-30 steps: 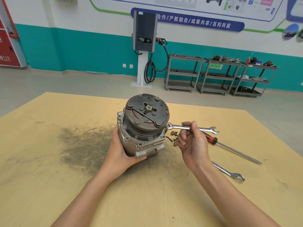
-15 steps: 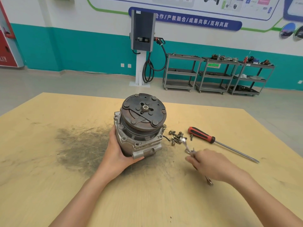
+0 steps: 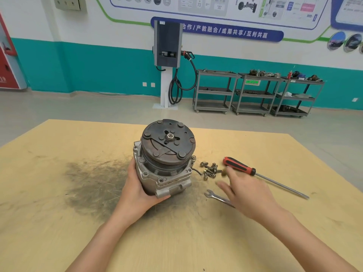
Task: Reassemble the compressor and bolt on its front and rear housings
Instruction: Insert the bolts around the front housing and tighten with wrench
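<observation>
The compressor (image 3: 167,160) stands upright on the wooden table (image 3: 59,222), its dark round clutch plate facing up. My left hand (image 3: 137,193) grips its lower left side. A bolt sticks up at the housing's right corner. Several loose bolts (image 3: 209,170) lie just right of the compressor. My right hand (image 3: 245,190) hovers blurred over the table with fingers spread toward the bolts and holds nothing. A spanner (image 3: 217,198) lies on the table, partly under that hand.
A screwdriver (image 3: 261,174) with a red and black handle lies to the right, shaft pointing right. A dark greasy smear (image 3: 94,185) covers the table left of the compressor. Metal trolleys (image 3: 253,93) and a charging post (image 3: 167,61) stand at the far wall.
My right hand took the spanner off the compressor's bolt, laid it on the table and let go. It now reaches toward the loose bolts. My left hand kept its hold.
</observation>
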The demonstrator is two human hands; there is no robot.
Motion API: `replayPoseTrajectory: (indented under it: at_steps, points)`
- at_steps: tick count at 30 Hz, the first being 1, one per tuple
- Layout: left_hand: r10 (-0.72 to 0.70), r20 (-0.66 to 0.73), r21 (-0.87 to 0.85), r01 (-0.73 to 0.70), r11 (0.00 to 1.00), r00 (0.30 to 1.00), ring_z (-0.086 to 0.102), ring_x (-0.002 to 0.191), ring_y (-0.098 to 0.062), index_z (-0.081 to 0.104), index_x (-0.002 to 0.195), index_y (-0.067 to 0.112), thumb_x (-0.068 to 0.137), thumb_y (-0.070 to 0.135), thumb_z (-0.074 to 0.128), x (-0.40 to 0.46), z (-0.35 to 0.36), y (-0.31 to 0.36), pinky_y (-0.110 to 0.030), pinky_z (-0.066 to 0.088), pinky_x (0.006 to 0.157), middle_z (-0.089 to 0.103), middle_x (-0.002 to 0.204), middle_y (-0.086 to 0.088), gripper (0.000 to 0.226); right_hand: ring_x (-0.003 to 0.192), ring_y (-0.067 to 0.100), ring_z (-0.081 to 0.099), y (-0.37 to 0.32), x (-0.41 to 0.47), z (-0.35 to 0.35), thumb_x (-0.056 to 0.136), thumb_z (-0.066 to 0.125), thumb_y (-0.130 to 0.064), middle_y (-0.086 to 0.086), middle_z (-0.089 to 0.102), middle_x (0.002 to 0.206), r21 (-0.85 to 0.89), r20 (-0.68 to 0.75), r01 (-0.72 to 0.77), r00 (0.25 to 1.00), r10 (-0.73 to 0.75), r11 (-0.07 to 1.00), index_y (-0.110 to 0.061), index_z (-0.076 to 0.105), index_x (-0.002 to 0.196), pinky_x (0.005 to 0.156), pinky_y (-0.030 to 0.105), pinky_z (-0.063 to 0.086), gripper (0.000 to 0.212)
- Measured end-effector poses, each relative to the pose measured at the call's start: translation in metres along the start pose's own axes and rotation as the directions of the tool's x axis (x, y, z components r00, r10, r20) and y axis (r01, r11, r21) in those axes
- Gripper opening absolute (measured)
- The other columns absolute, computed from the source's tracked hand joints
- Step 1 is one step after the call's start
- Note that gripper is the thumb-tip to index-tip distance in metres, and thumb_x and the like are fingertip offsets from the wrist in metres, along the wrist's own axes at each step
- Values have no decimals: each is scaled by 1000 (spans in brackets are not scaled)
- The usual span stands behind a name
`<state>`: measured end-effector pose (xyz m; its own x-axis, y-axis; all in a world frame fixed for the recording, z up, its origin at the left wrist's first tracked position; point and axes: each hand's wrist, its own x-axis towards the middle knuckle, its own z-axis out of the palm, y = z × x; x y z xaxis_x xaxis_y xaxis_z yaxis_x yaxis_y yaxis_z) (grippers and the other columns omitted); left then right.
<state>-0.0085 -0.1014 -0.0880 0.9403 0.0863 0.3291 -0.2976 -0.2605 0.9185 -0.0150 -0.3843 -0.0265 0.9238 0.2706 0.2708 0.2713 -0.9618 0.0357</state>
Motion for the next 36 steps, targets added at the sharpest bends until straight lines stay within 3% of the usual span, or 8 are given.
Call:
replayPoseTrajectory:
  at_steps: [3,5,8,11,16,21,32,36]
  points:
    - [23,-8,8,-23,1000,1000,52,124,6,17,131,69,36,64,94,0,0,1,-26,43,101,51,134,32,122,113,3,46,-36,11,-44,81,34,-77,-13,48,123,584,-264,110,963,60,804,-32,34,133,85,29,42,69]
    - [21,-18,11,-21,1000,1000,53,126,-1,19,131,67,35,62,95,0,0,3,-35,45,105,52,136,23,122,129,1,34,-62,19,-68,73,48,-79,-12,37,141,685,-306,215,952,8,697,-34,24,142,102,29,35,86]
    - [-13,-37,52,15,999,999,52,123,2,15,127,69,31,70,90,-2,0,5,-24,46,98,51,133,22,122,141,9,19,-97,36,-90,62,51,-83,-9,20,155,620,-214,227,970,-116,751,-43,5,145,112,45,27,102]
    - [-14,-81,136,25,990,997,44,120,4,15,139,48,32,68,88,-5,3,8,-11,39,88,38,126,38,131,144,22,14,-118,49,-88,63,55,-82,5,16,157,454,-117,194,981,-157,870,-39,-8,148,110,56,27,114]
    - [32,-187,193,5,981,982,41,129,-14,21,144,36,34,65,85,-12,11,14,-41,42,106,42,138,8,131,133,22,27,-115,58,-72,70,65,-70,5,32,142,439,-208,217,969,-137,872,-31,3,151,109,46,31,109]
    - [73,-192,259,-21,966,979,27,131,-8,16,149,28,50,48,92,-19,15,15,-32,29,112,29,137,13,127,128,17,30,-93,68,-71,70,77,-54,4,36,140,544,-195,334,943,-271,770,-26,17,150,106,27,28,104]
    - [102,-242,392,1,920,965,16,138,-13,20,150,12,46,44,94,-19,15,13,-33,17,113,18,151,3,132,133,13,32,-48,96,-76,78,78,-40,6,33,148,502,-114,542,813,-570,673,-22,20,150,112,24,29,95]
    - [59,-163,248,-18,969,985,29,136,-12,21,146,27,46,44,94,-14,10,11,-41,29,116,32,145,5,125,136,-11,22,-32,88,-74,72,73,-59,-11,23,155,601,-92,477,838,-538,641,-33,12,152,107,3,18,105]
